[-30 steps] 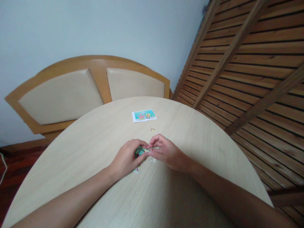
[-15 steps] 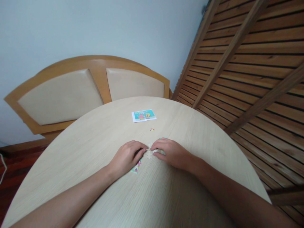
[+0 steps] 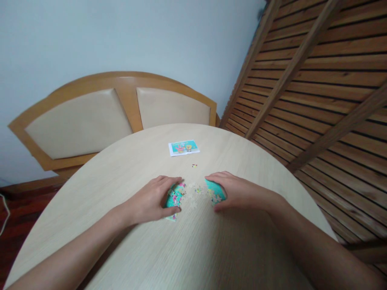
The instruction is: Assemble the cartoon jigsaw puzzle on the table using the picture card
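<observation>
A jigsaw puzzle in turquoise, pink and yellow lies in parts on the round table. My left hand is open, fingers and thumb spread around the left puzzle section; the thumb lies over its lower part. Opposite it, my right hand is also open, arched around the right puzzle section, which it partly covers. Between the hands lie a small coloured puzzle piece and pale pieces, hard to tell from the tabletop. Farther off is a loose puzzle piece.
A printed cartoon picture lies beyond the pieces on the pale wooden table. Behind the table stands a wood-framed panel with cream padding. A slatted wooden screen slants along the right.
My hands have parted from the middle, where their fingertips were pinched together, and the fingers have spread. The two puzzle sections now show between thumb and fingers.
</observation>
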Available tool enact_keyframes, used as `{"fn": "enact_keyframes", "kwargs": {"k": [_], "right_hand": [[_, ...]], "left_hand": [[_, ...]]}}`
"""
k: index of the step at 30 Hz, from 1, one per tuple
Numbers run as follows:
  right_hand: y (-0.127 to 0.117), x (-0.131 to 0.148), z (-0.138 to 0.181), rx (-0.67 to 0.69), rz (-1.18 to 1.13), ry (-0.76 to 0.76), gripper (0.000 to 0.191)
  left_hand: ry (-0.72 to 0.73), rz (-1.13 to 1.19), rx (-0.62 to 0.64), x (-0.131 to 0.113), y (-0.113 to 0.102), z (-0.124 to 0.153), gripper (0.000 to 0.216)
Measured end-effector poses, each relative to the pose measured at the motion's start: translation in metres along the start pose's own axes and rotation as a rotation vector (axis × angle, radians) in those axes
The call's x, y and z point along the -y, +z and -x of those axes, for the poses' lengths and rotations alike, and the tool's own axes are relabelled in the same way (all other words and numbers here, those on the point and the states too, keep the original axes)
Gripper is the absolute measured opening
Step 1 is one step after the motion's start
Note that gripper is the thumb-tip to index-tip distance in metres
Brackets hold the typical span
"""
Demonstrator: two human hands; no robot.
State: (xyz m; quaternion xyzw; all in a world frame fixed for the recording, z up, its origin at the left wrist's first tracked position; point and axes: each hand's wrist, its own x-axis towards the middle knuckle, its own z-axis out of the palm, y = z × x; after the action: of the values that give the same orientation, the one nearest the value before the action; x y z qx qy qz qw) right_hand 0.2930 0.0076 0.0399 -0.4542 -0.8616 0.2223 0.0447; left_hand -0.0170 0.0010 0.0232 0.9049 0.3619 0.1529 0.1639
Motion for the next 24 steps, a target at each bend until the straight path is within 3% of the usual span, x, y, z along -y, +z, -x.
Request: {"fn": "enact_keyframes", "kwargs": {"k": [4, 13, 21, 24], "right_hand": [[-0.001, -0.009, 0.001, 0.004, -0.008, 0.073, 0.100], [0.003, -0.014, 0.001, -0.029, -0.038, 0.082, 0.104], [0.006, -0.013, 0.000, -0.031, -0.186, 0.061, 0.085], [0.006, -0.013, -0.004, -0.050, -0.237, 0.060, 0.063]], "left_hand": [[-0.020, 0.056, 0.066, 0.006, -0.003, 0.004, 0.081], [0.005, 0.239, 0.047, 0.015, 0.004, 0.004, 0.080], [-0.018, 0.455, 0.022, 0.008, 0.008, 0.003, 0.070], [-0.113, 0.546, 0.024, 0.005, 0.007, 0.003, 0.058]]}}
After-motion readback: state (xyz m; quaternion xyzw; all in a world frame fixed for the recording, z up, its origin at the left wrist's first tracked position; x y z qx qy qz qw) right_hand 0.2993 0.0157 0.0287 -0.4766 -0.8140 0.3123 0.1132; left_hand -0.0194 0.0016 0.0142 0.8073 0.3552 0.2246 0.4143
